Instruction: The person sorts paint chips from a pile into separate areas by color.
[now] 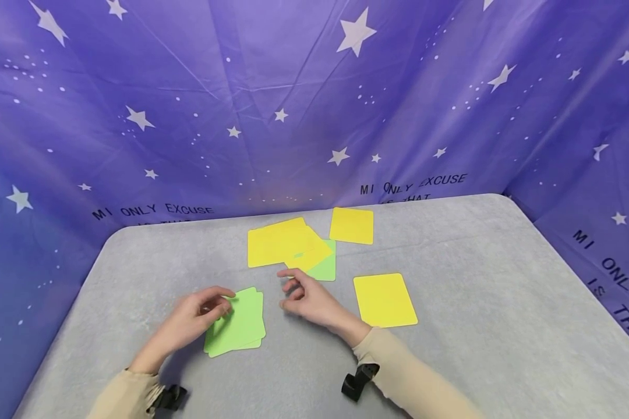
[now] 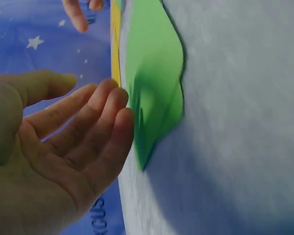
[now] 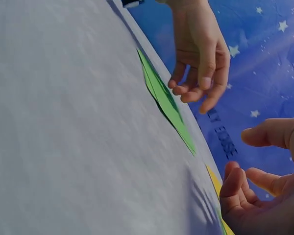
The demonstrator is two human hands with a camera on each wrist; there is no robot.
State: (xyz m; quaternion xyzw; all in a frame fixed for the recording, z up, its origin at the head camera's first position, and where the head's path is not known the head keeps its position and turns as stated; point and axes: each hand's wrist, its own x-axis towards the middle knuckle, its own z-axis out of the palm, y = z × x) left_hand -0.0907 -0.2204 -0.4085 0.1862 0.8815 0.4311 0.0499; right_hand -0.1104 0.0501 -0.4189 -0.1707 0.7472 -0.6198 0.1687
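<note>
My left hand hovers over the left edge of a small pile of green square cards, its fingers loosely bent and nothing between them. In the left wrist view its palm and relaxed fingers show beside the green cards. My right hand is held above the table between the green pile and a group of overlapping yellow cards, with thumb and fingers apart and holding nothing. A green card sticks out from under the yellow ones. Right of that hand lies a single yellow card.
Another yellow card lies near the back edge of the grey table. A purple curtain with white stars hangs behind the table and along its sides. Each wrist carries a black strap-on device.
</note>
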